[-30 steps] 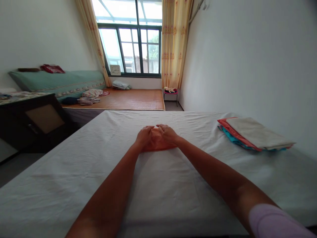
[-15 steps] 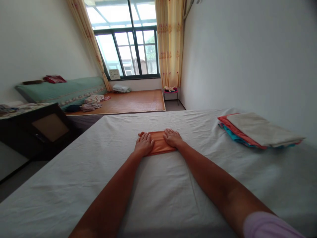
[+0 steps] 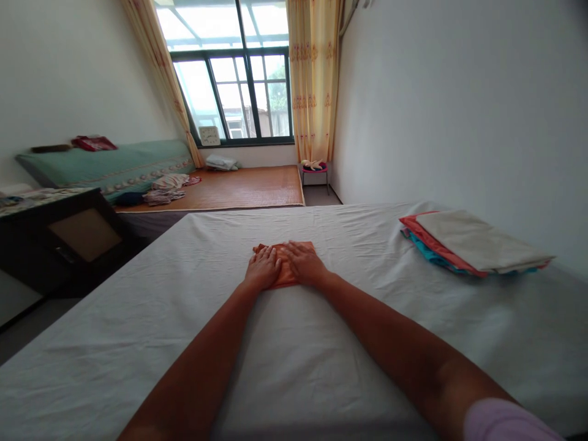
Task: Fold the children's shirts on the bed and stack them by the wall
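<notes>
A small folded orange cloth [image 3: 281,273] lies on the white bed sheet [image 3: 294,355] in front of me. My left hand [image 3: 263,268] rests flat on its left part, fingers stretched out. My right hand [image 3: 301,263] lies flat on its middle and right part, fingers extended toward the far edge. Both hands press on the cloth side by side and nearly touch. Most of the cloth is hidden beneath them.
A stack of folded cloths [image 3: 468,245], beige on top of red and teal, lies at the bed's right side by the wall. A dark cabinet [image 3: 68,236] stands left. Beyond are a matted platform [image 3: 239,187] with clothes, a small stool [image 3: 315,168] and a window.
My hands were bunched together on the cloth, then spread apart flat on it. Now my right hand has slid left toward the left hand, covering more of the cloth.
</notes>
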`<state>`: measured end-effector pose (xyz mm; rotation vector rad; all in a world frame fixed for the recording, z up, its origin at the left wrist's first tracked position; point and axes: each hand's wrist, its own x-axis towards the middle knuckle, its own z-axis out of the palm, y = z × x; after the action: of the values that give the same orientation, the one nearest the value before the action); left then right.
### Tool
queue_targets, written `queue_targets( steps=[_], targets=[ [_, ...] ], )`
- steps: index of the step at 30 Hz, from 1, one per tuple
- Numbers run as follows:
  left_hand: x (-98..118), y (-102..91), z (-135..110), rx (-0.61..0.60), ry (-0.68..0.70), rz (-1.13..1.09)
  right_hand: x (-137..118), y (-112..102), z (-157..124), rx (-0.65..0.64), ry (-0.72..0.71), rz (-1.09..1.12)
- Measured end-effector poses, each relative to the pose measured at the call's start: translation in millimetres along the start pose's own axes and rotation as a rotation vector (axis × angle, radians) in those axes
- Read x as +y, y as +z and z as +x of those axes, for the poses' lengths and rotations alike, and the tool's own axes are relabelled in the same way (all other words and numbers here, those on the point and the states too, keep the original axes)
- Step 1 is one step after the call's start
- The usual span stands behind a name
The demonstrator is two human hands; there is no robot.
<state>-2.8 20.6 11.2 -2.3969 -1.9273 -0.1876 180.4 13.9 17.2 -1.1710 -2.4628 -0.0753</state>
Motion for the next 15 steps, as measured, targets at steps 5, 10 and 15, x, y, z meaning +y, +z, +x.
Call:
queue_targets(
  steps=[5, 10, 15],
  targets=[
    [1, -2.6, -1, -0.002, -0.006, 0.003, -1, 13, 4, -0.2, 0.161, 0.079],
    [2, -4.6, -1, 0.002, -0.018, -0.024, 31, 8, -1, -0.123, 0.528, 0.088],
    [-2, -0.9, 1, 0.037, -0.021, -0.064, 41, 1, -1, 0.062, 0.588, 0.283]
  ],
)
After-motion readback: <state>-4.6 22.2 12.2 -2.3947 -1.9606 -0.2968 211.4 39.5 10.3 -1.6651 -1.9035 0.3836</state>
